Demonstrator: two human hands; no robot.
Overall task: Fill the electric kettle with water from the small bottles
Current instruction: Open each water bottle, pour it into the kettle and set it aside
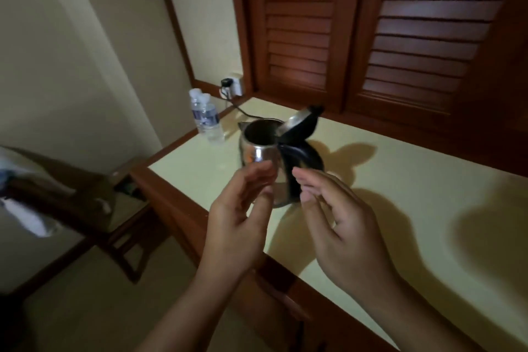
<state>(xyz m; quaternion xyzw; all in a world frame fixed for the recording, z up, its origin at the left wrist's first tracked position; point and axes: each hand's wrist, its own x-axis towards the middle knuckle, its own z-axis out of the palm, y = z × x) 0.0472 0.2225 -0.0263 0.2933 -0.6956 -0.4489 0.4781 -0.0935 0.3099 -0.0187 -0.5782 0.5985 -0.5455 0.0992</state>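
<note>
Head view: hands [238,220] [347,237] partly hide the kettle [258,148].

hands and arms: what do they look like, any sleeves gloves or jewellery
The left hand and right hand are bare: no gloves, no ring, watch or bracelet showing. Both forearms are uncovered down to the frame edge, no sleeve in view. Dim light could hide small details.

One head-worn wide-angle view looks forward and down, tilted, close over the counter [414,168], kettle [257,151] near centre, shutters [300,23] behind.
</note>
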